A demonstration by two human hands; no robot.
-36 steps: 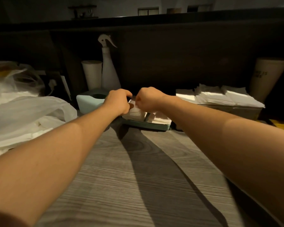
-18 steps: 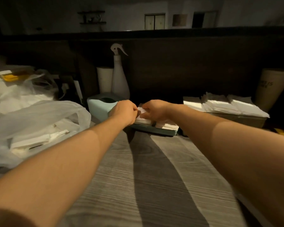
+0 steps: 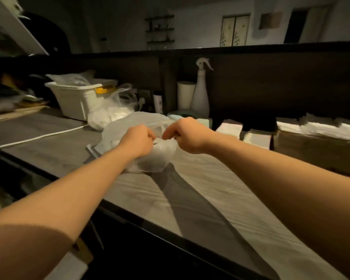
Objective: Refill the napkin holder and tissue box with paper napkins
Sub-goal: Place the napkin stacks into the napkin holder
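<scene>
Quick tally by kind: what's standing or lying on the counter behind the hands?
Plastic bags: 2
Spray bottle: 1
White bin: 1
Paper roll: 1
Green tissue box: 1
Napkin tray: 1
Total: 7

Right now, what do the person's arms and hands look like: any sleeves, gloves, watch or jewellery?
Both forearms are bare along their whole visible length; no sleeve edge shows in the head view. The left hand and the right hand wear no gloves. No watch, bracelet or band shows on either wrist. The light is dim and the fingers are small and blurred, so rings cannot be ruled out.
</scene>
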